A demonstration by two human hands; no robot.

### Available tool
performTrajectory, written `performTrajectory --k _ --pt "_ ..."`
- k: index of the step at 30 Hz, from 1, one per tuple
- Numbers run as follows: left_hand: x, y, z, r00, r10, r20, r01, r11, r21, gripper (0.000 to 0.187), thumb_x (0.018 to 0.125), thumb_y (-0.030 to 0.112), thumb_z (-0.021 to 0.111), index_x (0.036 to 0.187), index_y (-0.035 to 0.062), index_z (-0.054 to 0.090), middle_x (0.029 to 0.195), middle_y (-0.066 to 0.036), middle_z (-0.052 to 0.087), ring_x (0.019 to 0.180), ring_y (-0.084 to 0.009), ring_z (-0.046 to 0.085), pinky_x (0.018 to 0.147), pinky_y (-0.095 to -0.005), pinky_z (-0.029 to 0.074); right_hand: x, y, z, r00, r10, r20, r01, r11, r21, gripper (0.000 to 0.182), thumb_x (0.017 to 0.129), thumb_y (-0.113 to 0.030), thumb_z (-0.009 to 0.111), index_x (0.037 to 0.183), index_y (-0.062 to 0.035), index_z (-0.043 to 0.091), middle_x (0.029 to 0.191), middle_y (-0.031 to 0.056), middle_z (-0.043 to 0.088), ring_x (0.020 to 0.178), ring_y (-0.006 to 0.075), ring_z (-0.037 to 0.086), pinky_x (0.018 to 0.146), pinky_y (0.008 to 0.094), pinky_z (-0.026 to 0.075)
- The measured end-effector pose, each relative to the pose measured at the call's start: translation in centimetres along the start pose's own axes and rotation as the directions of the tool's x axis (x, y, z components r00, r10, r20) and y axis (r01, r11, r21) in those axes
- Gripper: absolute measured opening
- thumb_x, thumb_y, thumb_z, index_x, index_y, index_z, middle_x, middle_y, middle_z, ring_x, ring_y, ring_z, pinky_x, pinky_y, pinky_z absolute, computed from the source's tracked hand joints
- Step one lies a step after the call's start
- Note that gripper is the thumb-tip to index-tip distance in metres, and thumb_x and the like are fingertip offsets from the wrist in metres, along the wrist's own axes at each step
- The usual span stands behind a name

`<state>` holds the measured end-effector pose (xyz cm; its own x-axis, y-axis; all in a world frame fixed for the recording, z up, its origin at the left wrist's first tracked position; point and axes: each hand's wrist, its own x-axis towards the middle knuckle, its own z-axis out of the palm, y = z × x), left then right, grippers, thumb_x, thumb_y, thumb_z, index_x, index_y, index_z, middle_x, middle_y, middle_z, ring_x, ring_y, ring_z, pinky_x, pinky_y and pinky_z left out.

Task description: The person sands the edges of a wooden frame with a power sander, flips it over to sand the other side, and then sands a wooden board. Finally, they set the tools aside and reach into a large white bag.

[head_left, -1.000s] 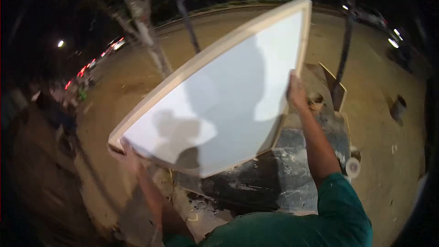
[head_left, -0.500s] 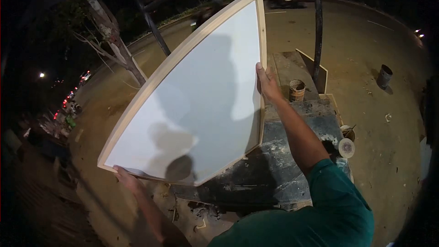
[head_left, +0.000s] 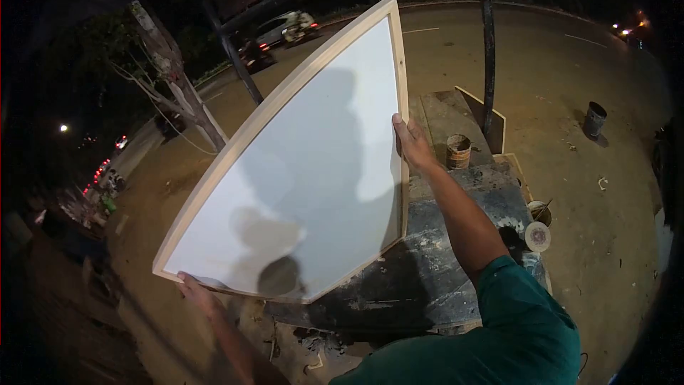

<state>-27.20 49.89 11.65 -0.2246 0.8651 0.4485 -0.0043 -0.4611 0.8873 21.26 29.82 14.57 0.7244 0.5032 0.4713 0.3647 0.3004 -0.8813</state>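
Panel [head_left: 313, 164] between both hands [head_left: 415, 146]

A rusty cylindrical tin [head_left: 458, 152] stands on the paint-smeared bench [head_left: 459, 271]; a dark cylindrical can [head_left: 594, 120], well apart from the bench.

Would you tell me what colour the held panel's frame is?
The frame is pale wood tan, clearest in the head view.

Head camera, arm's length behind left hand [head_left: 199, 294] and right hand [head_left: 417, 147], facing forward-down toward road [head_left: 527, 46].
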Motion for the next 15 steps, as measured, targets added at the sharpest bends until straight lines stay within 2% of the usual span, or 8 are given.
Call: performTrajectory --k 5,7,10,12,15 --pt "1.2 -2.1 -0.6 1.0 0.008 -0.007 -0.008 1.0 -0.022 0.073 0.094 0.051 0.038 0.133 -0.0106 0.028 0.134 -0.024 0.037 0.119 -0.0297 0.043 0.1 -0.0391 0.034 -0.3 -0.7 0.5 0.999 -0.029 -0.028 0.03 1.0 0.009 0.059 0.093 -0.053 0.04 0.115 0.0013 0.049 0.098 0.0099 0.056 0.093 0.017 0.05 0.084 0.0312 0.041" --pt "0.4 -1.4 -0.1 1.0 -0.007 0.03 0.012 0.989 -0.15 0.076 0.094 0.052 0.038 0.133 -0.011 0.027 0.135 -0.025 0.035 0.12 -0.031 0.042 0.101 -0.0397 0.033 -0.5 -0.8 0.7 0.997 -0.056 -0.061 0.057 0.998 0.017 0.06 0.093 -0.053 0.04 0.117 0.0014 0.048 0.1 0.0105 0.056 0.095 0.0174 0.051 0.086 0.0314 0.041" --pt "0.0 -0.7 0.1 1.0 -0.003 0.016 0.004 0.995 -0.101 0.078 0.093 0.053 0.039 0.135 -0.0106 0.023 0.137 -0.025 0.033 0.122 -0.0317 0.04 0.102 -0.0402 0.032 -0.3 -0.6 0.8 0.997 -0.029 -0.078 0.032 0.998 0.045 0.061 0.093 -0.053 0.041 0.121 0.0013 0.046 0.105 0.011 0.056 0.099 0.018 0.05 0.088 0.0316 0.04" --pt "1.0 -2.4 -0.6 0.999 -0.009 0.042 0.013 0.995 -0.097 0.079 0.093 0.054 0.039 0.136 -0.0102 0.021 0.138 -0.025 0.031 0.122 -0.0319 0.039 0.103 -0.0404 0.032 -0.5 -1.0 0.7 0.998 -0.026 -0.06 0.031 0.996 0.088 0.063 0.092 -0.054 0.041 0.122 0.0014 0.045 0.104 0.011 0.056 0.099 0.0183 0.05 0.088 0.0319 0.04" --pt "0.7 -2.7 -0.9 0.998 -0.041 0.055 0.046 0.996 -0.081 0.08 0.093 0.053 0.04 0.138 -0.009 0.018 0.139 -0.025 0.029 0.124 -0.0323 0.037 0.104 -0.0405 0.03 -0.4 -1.1 0.7 0.994 -0.09 -0.068 0.095 0.992 0.083 0.062 0.092 -0.054 0.042 0.12 0.0013 0.047 0.102 0.0109 0.056 0.097 0.0185 0.051 0.087 0.0326 0.041"
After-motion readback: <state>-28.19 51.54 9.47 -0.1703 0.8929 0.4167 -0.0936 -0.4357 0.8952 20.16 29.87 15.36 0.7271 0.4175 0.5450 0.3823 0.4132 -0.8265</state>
